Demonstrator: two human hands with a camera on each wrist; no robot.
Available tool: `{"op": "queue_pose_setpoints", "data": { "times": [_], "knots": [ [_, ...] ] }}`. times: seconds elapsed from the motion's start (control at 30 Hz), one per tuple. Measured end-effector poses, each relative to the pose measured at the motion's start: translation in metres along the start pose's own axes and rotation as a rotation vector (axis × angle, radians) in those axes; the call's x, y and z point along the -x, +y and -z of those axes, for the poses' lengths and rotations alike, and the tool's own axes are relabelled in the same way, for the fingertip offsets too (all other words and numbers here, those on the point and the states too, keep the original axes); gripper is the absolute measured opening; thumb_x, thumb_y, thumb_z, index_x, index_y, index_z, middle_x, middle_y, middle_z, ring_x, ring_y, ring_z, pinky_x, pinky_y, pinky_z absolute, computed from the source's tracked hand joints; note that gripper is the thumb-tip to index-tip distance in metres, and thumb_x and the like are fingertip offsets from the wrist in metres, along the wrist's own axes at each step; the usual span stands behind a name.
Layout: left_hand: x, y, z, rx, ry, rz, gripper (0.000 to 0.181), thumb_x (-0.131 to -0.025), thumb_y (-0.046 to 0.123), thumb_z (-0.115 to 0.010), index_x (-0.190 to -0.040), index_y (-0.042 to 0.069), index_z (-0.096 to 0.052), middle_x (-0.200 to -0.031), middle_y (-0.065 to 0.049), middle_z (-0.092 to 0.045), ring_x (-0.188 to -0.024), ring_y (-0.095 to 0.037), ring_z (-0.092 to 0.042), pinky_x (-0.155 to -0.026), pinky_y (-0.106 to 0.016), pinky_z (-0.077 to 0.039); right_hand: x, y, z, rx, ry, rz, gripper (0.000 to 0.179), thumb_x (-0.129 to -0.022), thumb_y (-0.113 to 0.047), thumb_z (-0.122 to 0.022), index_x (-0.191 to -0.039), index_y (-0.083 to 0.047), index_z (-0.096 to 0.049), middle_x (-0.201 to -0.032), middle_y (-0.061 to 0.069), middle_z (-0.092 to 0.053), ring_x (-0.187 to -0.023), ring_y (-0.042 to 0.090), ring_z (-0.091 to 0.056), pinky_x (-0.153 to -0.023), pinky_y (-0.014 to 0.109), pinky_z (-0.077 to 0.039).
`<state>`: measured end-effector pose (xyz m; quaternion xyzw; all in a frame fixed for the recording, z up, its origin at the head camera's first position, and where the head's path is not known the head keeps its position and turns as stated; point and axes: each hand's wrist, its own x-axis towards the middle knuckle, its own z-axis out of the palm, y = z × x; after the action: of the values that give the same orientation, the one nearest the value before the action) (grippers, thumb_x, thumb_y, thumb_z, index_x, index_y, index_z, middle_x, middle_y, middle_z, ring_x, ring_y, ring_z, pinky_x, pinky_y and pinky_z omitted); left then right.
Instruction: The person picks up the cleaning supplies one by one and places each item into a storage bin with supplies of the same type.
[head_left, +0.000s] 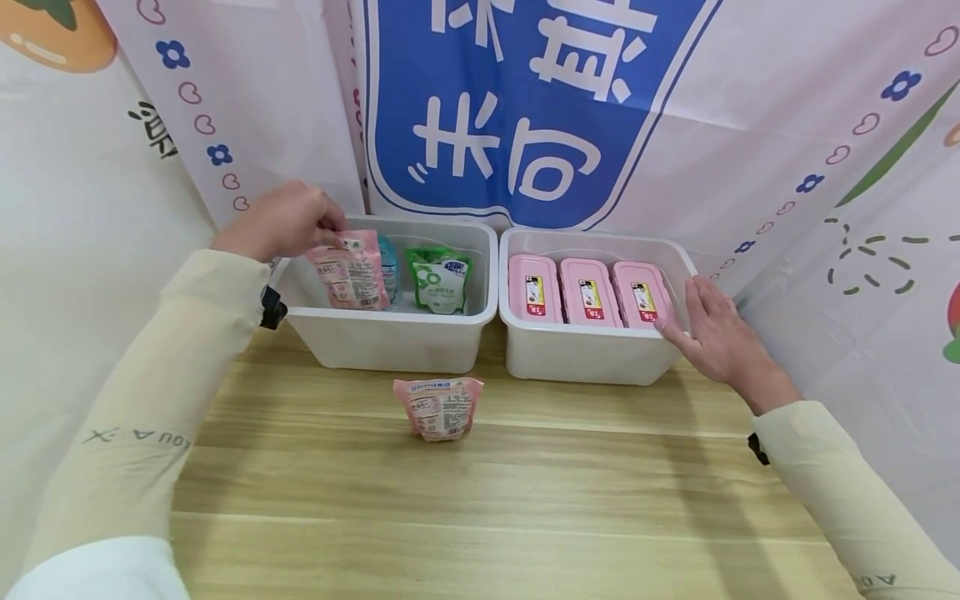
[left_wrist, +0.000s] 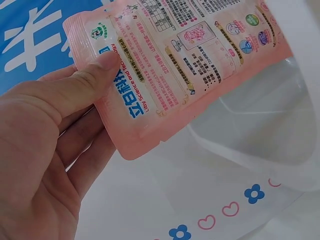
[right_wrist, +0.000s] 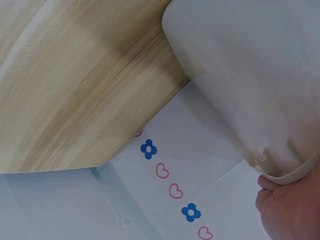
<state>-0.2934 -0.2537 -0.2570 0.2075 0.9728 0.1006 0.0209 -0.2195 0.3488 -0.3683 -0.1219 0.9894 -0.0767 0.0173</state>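
Observation:
My left hand (head_left: 288, 218) pinches the top edge of a pink refill pouch (head_left: 351, 273) at the left side of the left white bin (head_left: 390, 337). In the left wrist view, the thumb lies across the front of the pouch (left_wrist: 170, 65), with the other fingers behind it. Beside it in this bin are a blue pouch (head_left: 388, 271), partly hidden, and a green-and-white pouch (head_left: 441, 283). My right hand (head_left: 716, 333) rests against the right rim of the right white bin (head_left: 592, 354), fingers extended. Three pink lidded boxes (head_left: 591, 292) stand in that bin.
Another pink pouch (head_left: 441, 410) stands on the wooden table (head_left: 487, 508) in front of the bins. A printed cloth (head_left: 675, 150) hangs behind the bins and along both sides. The two bins sit side by side, with a narrow gap lower down.

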Motion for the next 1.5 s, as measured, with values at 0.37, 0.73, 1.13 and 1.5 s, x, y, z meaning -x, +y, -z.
{"op": "queue_pose_setpoints", "data": {
  "times": [0.37,0.73,1.13,1.5],
  "knots": [
    [-0.003,0.000,-0.009,-0.033,-0.023,-0.015,0.016,-0.095,0.008,-0.077,-0.110,0.006,-0.082,-0.112,-0.018,-0.079,-0.095,-0.029,-0.066,-0.086,-0.047,-0.058,0.000,0.000,0.000,-0.002,0.004,0.011,0.096,-0.109,-0.061,-0.031,-0.165,0.009,0.004,-0.174,0.032,0.006,-0.162,0.052,-0.001,-0.130,0.071,-0.008],
    [-0.006,0.001,-0.020,-0.035,-0.039,0.000,0.014,-0.095,0.008,-0.078,-0.108,0.005,-0.082,-0.111,-0.018,-0.079,-0.096,-0.029,-0.065,-0.088,-0.048,-0.058,0.000,0.001,0.001,-0.001,-0.012,0.001,0.096,-0.109,-0.062,-0.029,-0.165,0.008,0.006,-0.174,0.031,0.009,-0.162,0.052,0.001,-0.130,0.071,-0.007],
    [-0.008,-0.003,-0.031,-0.034,-0.061,-0.026,0.015,-0.096,0.006,-0.075,-0.108,0.007,-0.083,-0.108,-0.014,-0.080,-0.092,-0.027,-0.067,-0.085,-0.045,-0.061,-0.001,0.002,-0.001,-0.006,-0.005,-0.001,0.096,-0.109,-0.062,-0.030,-0.165,0.008,0.006,-0.174,0.031,0.009,-0.163,0.051,0.002,-0.131,0.069,-0.006],
    [-0.011,0.000,-0.039,-0.038,-0.070,-0.025,0.015,-0.096,0.004,-0.075,-0.109,0.006,-0.083,-0.105,-0.014,-0.080,-0.087,-0.025,-0.067,-0.079,-0.040,-0.062,0.000,0.001,0.000,-0.006,-0.001,0.001,0.097,-0.109,-0.062,-0.032,-0.165,0.008,0.004,-0.175,0.031,0.008,-0.163,0.051,0.001,-0.131,0.069,-0.006]
  ]
}}
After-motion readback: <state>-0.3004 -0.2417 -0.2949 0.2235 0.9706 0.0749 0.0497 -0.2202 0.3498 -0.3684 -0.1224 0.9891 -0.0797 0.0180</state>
